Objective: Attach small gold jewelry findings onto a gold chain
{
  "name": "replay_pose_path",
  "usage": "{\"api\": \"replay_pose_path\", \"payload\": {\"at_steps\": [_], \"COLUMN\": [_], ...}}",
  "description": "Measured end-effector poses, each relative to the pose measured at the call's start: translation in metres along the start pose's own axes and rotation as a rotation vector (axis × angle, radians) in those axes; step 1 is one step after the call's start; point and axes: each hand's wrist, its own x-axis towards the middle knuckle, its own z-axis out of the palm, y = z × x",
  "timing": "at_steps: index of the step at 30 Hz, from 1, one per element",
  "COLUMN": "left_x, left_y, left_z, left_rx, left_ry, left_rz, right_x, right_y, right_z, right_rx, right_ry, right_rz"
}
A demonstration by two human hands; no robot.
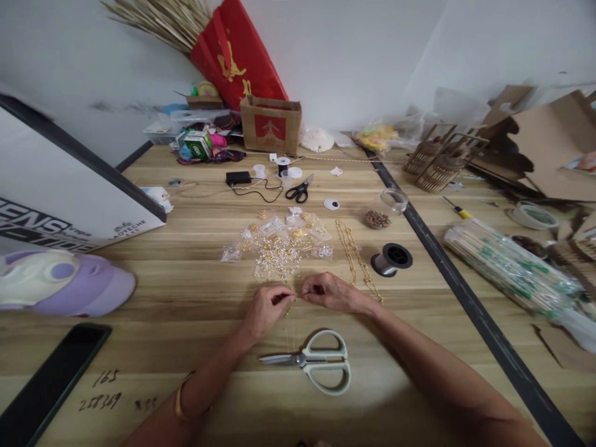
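My left hand [269, 310] and my right hand [326, 292] meet almost fingertip to fingertip at the middle of the table. Both are pinched on a thin strand, too fine to make out well. Small gold pieces [287, 310] hang by my left fingertips. Just beyond the hands lies a pile of clear and gold beads [277, 257] with small plastic bags. Scissors with pale green handles [327, 362] rest nearer to me, blades to the left. A gold chain [352, 254] and a spool of wire [392, 259] are past my right hand.
Black scissors [300, 189], a black adapter [238, 178] and a glass jar of beads [385, 210] stand farther back. At left are a phone [53, 379] and a purple cap [88, 285]. Wrapped sticks [507, 264] lie at right, beyond a black strip [447, 267].
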Motion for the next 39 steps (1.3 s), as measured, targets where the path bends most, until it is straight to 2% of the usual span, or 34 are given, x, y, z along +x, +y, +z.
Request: {"api": "replay_pose_path", "payload": {"at_steps": [11, 21, 29, 35, 39], "left_x": [-0.002, 0.002, 0.007, 0.009, 0.010], "left_y": [-0.005, 0.005, 0.006, 0.007, 0.009], "left_z": [0.008, 0.008, 0.007, 0.003, 0.004], "left_rx": [0.033, 0.034, -0.057, -0.194, -0.193], "left_ry": [0.026, 0.021, -0.070, -0.166, -0.153], "left_rz": [-0.050, -0.104, -0.159, -0.254, -0.251], "right_x": [0.000, 0.001, 0.002, 0.002, 0.002], "right_y": [-0.002, -0.001, -0.002, 0.000, 0.002], "right_z": [0.002, 0.006, 0.006, 0.006, 0.008], "right_rx": [-0.030, -0.037, -0.036, -0.027, -0.020], "right_ry": [0.010, 0.035, 0.058, 0.061, 0.075], "right_rz": [-0.004, -0.005, 0.009, 0.006, 0.002]}}
